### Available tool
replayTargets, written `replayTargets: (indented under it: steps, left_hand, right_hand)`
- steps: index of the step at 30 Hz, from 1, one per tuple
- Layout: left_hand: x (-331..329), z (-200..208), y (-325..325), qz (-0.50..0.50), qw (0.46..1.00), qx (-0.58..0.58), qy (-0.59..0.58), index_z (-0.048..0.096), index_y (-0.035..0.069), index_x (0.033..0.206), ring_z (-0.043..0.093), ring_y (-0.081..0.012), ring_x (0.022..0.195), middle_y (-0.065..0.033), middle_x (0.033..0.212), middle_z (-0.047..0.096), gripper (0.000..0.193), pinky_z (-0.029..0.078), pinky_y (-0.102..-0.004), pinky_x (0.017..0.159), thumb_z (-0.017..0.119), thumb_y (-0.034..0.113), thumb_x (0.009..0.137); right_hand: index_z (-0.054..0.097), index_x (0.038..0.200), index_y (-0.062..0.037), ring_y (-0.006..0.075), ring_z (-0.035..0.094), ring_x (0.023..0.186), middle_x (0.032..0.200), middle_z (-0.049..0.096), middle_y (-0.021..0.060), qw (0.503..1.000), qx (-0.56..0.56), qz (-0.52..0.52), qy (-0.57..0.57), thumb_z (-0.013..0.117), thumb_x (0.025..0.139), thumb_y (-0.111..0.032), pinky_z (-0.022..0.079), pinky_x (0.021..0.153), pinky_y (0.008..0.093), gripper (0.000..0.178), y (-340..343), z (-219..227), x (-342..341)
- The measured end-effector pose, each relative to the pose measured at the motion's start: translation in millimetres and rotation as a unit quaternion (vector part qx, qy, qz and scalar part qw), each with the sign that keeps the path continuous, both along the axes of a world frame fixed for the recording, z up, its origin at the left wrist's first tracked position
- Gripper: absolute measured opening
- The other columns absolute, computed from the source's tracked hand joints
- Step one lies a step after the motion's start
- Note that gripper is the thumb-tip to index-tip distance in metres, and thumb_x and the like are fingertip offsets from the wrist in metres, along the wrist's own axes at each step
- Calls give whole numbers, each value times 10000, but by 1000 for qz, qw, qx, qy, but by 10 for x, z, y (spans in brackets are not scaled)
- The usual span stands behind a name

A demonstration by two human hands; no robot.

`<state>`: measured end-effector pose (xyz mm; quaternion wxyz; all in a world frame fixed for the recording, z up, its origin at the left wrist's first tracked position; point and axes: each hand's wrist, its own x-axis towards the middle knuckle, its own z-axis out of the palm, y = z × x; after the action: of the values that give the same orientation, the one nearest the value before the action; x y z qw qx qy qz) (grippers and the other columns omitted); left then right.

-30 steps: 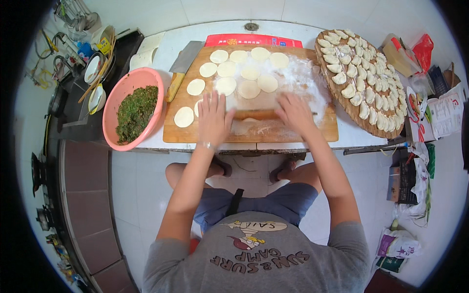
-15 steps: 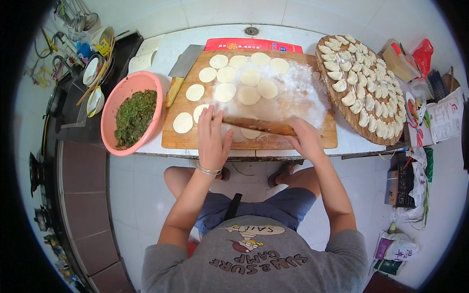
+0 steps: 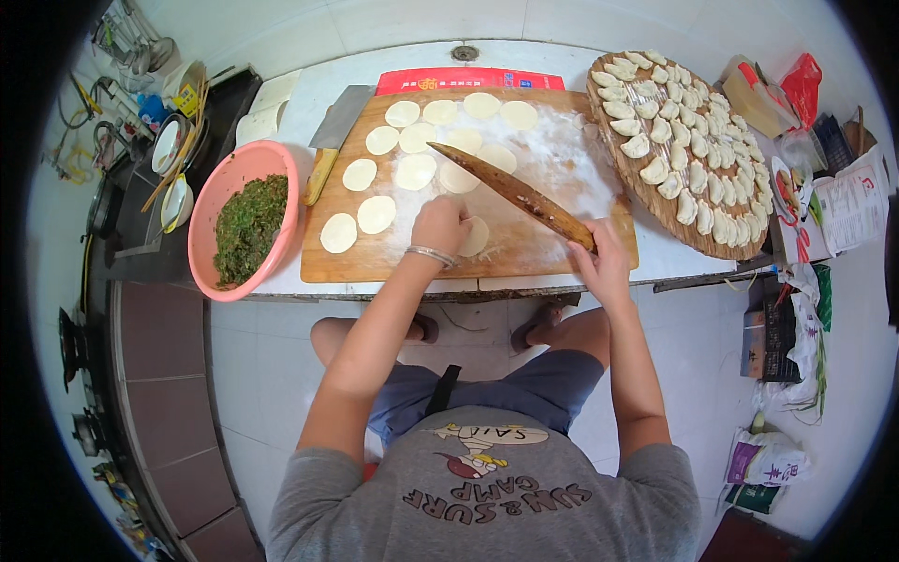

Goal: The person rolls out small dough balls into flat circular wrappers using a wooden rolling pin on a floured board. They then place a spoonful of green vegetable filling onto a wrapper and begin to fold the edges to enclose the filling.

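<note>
My right hand [image 3: 605,264] grips the near end of a wooden rolling pin [image 3: 517,194], which slants up and left above the cutting board [image 3: 581,263]. My left hand [image 3: 442,229] is closed at the edge of a round dough wrapper [image 3: 477,238] near the board's front edge; its fingertips are partly hidden. Several flat round wrappers [image 3: 415,172] lie in loose rows on the left and middle of the board. White flour [image 3: 562,155] dusts the right half.
Left of the board stands a pink basin [image 3: 292,201] of green filling [image 3: 251,229]. A cleaver [image 3: 343,115] lies across the board's upper left corner. On the right, a round wooden board [image 3: 613,140] carries rows of folded dumplings [image 3: 698,142]. Behind is a red box [image 3: 468,78].
My left hand has let go of the rolling pin and moved right to the wrapper. The pin's left end has swung away from me, off the wrapper, while my right hand keeps hold.
</note>
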<state>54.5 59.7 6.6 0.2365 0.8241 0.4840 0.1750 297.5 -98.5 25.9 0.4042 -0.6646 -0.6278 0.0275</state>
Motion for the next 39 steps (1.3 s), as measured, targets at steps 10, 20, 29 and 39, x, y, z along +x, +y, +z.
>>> replayTargets:
  steps: [10,20,29,39]
  left_hand:
    - [-107,375,-521,54,970,-87,-222,586,-6,1005,663,-274,718,-144,832,672,228,531,-345,669,718,79,840]
    - [-687,104,-767,-52,974,215,54,452,7,1421,316,-446,1418,-223,1535,366,569,265,-562,1144,627,238,932]
    - [-609,-57,-369,-49,976,190,98,360,46,1509,284,-423,1447,-183,1581,317,654,212,-566,1174,554,361,969]
    - [-652,270,-817,-12,951,283,-126,482,7,1403,374,-473,1376,-231,1505,408,557,331,-541,1114,652,119,885]
  right_hand:
    - [623,1063,-57,323,605,789,908,589,115,1000,11,-12,-18,732,852,-201,479,639,394,277,39,60,52]
    - [617,1091,-70,321,608,916,1010,599,97,972,-25,173,-157,761,794,-235,504,761,412,369,127,22,-118]
    - [621,1214,-131,286,581,928,1000,556,83,964,-69,144,-214,735,813,-301,484,782,397,451,351,94,-202]
    - [611,1217,-103,329,617,805,909,600,118,994,-16,58,-96,708,859,-199,496,664,399,383,85,35,-177]
